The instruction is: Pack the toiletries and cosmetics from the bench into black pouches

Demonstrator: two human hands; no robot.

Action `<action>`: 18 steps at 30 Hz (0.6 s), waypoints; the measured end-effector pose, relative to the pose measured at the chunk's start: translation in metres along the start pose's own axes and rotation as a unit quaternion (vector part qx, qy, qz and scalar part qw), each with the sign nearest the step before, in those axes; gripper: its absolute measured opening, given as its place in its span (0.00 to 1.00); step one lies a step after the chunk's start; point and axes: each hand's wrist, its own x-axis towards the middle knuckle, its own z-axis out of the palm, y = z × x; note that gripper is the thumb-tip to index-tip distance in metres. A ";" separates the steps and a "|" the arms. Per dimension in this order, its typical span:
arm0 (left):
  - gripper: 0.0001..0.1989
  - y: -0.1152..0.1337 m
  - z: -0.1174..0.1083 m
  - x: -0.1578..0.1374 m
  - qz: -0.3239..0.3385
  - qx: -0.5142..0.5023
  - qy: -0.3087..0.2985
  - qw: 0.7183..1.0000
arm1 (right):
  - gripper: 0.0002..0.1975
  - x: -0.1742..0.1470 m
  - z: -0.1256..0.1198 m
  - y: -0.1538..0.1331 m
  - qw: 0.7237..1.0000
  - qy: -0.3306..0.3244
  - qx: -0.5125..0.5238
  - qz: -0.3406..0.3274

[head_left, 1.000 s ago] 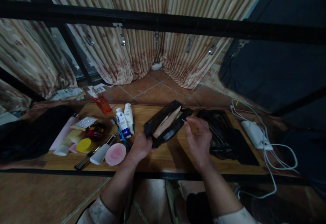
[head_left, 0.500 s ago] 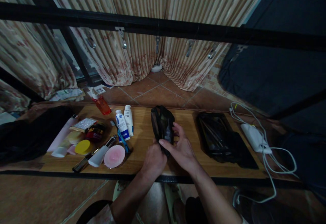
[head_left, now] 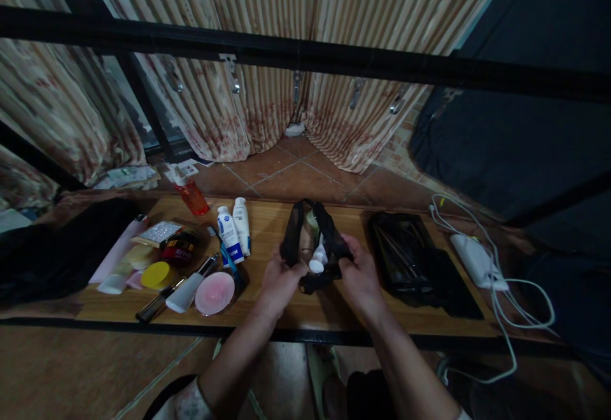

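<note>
Containing a white container (head_left: 317, 261), a black pouch (head_left: 333, 237) gapes between left hand (head_left: 280, 281) and right hand (head_left: 361, 275), fingers (head_left: 298, 272) pinching its edges.

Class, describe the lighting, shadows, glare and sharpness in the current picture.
Head view: dim overall, darkest toward the right; head view: soft shadow on the table below the pouch; head view: small glints on the metal hooks; head view: small print on the tubes too soft to read.
</note>
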 end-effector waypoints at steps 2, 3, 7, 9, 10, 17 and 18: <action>0.30 0.004 -0.001 0.005 -0.006 -0.043 -0.015 0.999 | 0.26 -0.001 -0.002 -0.002 1.000 -0.011 -0.006 0.012; 0.31 0.006 -0.001 0.008 -0.003 -0.046 -0.018 0.999 | 0.24 -0.001 -0.004 -0.003 1.000 -0.021 -0.004 0.019; 0.32 0.014 0.001 0.024 0.045 0.085 -0.007 0.995 | 0.17 -0.003 -0.009 -0.005 0.998 -0.043 -0.011 0.045; 0.28 0.018 0.001 0.031 0.071 0.185 -0.028 0.980 | 0.14 -0.004 -0.010 -0.005 0.998 -0.047 -0.014 0.051; 0.25 0.021 0.000 0.034 0.083 0.223 -0.050 0.970 | 0.13 -0.004 -0.010 -0.005 0.997 -0.050 -0.010 0.053; 0.13 0.030 -0.003 0.046 0.078 0.365 -0.065 0.926 | 0.10 -0.006 -0.014 -0.003 0.996 -0.062 0.039 0.055; 0.13 0.031 -0.003 0.046 0.074 0.383 -0.044 0.920 | 0.09 -0.006 -0.014 -0.004 0.996 -0.058 0.044 0.054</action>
